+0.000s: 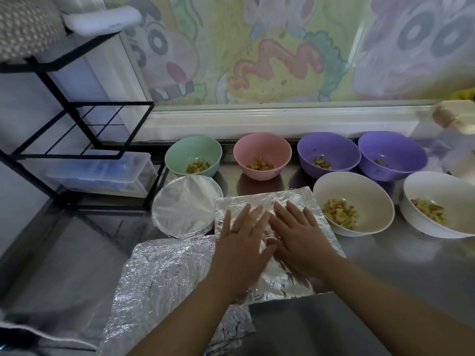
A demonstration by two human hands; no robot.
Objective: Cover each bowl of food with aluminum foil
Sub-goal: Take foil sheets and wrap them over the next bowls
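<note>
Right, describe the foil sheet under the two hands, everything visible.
The foil sheet is a roughly rectangular piece of shiny silver aluminium, lightly wrinkled, spread out on the steel counter. The left hand and right hand press flat on its middle, fingers straight. Its left edge lies beside the foil-covered bowl, its right edge next to a white bowl of food, and its near left corner overlaps a more crumpled sheet. Whatever lies beneath is hidden.

No legible text, labels, brands or numbers anywhere; the wall mural (pixel 282 47) carries cartoon drawings only, no lettering
</note>
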